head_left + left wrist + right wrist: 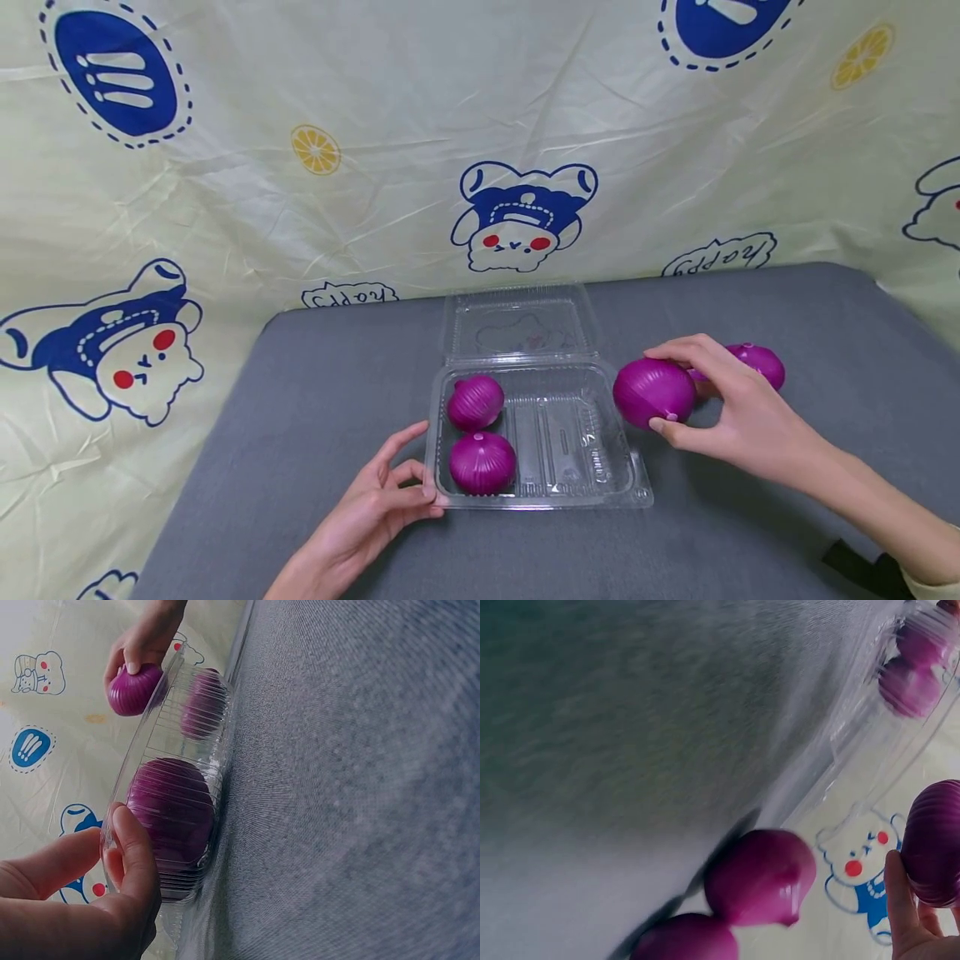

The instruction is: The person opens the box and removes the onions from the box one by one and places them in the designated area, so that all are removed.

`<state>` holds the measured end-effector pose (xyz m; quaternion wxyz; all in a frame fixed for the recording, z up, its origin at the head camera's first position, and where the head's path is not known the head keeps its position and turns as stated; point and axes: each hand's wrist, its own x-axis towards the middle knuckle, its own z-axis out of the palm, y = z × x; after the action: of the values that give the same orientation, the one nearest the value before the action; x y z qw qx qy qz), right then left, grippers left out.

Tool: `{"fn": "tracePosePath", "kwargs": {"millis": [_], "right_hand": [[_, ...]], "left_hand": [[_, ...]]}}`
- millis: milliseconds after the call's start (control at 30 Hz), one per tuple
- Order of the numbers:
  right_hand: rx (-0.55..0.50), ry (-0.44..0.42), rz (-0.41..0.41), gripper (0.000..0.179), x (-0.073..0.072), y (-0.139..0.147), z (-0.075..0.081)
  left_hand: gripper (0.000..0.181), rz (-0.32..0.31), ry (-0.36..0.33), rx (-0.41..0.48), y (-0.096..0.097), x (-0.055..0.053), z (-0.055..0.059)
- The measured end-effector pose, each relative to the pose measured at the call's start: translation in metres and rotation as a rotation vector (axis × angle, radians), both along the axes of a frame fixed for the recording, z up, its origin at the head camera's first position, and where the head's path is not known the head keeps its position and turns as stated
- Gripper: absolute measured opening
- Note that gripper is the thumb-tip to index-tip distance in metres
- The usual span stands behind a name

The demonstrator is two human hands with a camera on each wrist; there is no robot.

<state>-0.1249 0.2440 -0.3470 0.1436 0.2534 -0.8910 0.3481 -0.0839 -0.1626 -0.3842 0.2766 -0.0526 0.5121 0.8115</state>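
A clear plastic clamshell container (555, 502) lies on the table with its lid (525, 321) folded back. Two purple onions, a rear one (476, 402) and a front one (483, 463), sit along the container's left side. My left hand (375, 500) pinches the container's rim at its front left corner, thumb and fingers on the edge in the left wrist view. Just off the container's right side, my right hand (738, 408) holds another purple onion (654, 393) between thumb and fingers, raised above the table.
Behind my right hand, two more purple onions lie close together on the grey table; the right wrist view shows one onion (760, 877) beside the other (686, 941). A printed curtain (390, 208) hangs behind the table's far edge.
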Motion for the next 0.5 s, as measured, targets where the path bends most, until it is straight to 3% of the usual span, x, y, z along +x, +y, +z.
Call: {"fn": "tracePosePath", "kwargs": {"millis": [233, 500], "right_hand": [[-0.018, 0.025, -0.083, 0.078, 0.008, 0.027, 0.002], [-0.043, -0.092, -0.234, 0.07, 0.011, 0.06, 0.001]], "left_hand": [[0.079, -0.002, 0.0, 0.006, 0.0, 0.0, 0.0], [0.08, -0.003, -0.001, -0.001, 0.0, 0.001, 0.0]]}}
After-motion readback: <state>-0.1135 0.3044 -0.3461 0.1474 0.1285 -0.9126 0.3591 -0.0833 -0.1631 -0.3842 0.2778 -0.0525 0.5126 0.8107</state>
